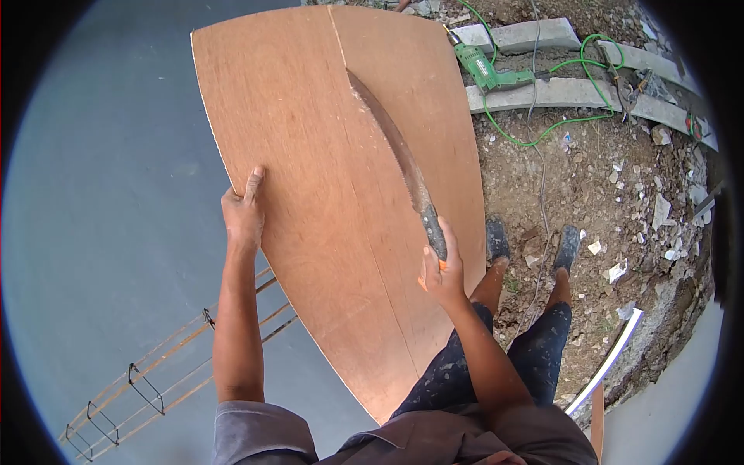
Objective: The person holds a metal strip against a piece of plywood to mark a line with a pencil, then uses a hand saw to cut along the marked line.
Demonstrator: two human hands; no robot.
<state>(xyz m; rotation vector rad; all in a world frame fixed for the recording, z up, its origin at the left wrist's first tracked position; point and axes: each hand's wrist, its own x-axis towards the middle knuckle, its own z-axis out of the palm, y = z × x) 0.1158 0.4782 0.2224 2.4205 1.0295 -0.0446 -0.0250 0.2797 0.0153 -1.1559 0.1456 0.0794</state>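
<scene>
A large plywood sheet (pixel 302 124) stretches from the top of the view down to my lap. My left hand (pixel 246 209) grips its left edge, thumb on top and fingers hidden underneath. In my right hand (pixel 444 267) is the dark handle of a handsaw (pixel 391 139), with a bit of orange showing at the grip. The blade runs diagonally up the sheet, and its far tip meets the lower end of a narrow cut that reaches the top edge. A thin line continues down the sheet below it.
A green power drill (pixel 484 70) with a green cord lies across curved concrete strips (pixel 542 94) at upper right. Rubble-strewn soil (pixel 597 186) surrounds my feet. A rebar frame (pixel 147 380) rests on the grey floor (pixel 116 194) at left. A white strip (pixel 608 363) leans at lower right.
</scene>
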